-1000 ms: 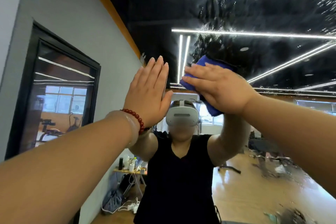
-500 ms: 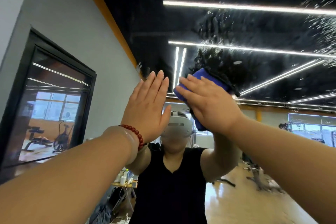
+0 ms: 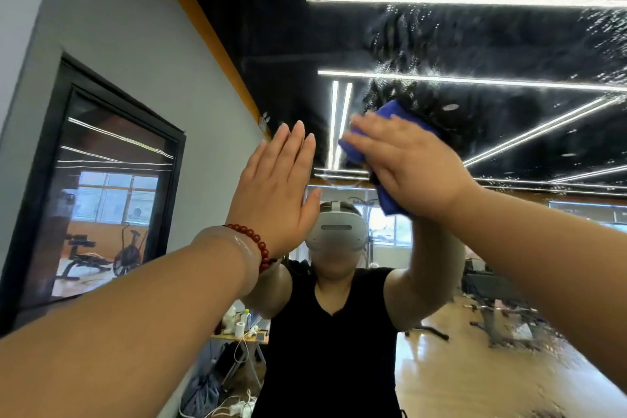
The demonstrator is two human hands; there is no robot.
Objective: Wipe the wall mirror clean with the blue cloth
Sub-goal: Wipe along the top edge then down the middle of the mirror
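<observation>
We see the wall mirror (image 3: pixel 271 27) filling most of the frame, its glass smooth and glossy, with fine droplets and wet streaks (image 3: pixel 400 30) speckling the upper right. The blue cloth (image 3: pixel 395 202), soft and bunched into a thick pad, sits against the glass just right of centre. The right hand (image 3: pixel 410 166) lies flat over it, fingers extended and pointing toward the upper left, pressing it to the mirror. The left hand (image 3: pixel 274 193) stands upright at centre, fingers straight and held together, thumb out, holding nothing; we cannot tell whether its palm touches the glass. A bracelet of round red beads (image 3: pixel 258 244) circles its wrist.
</observation>
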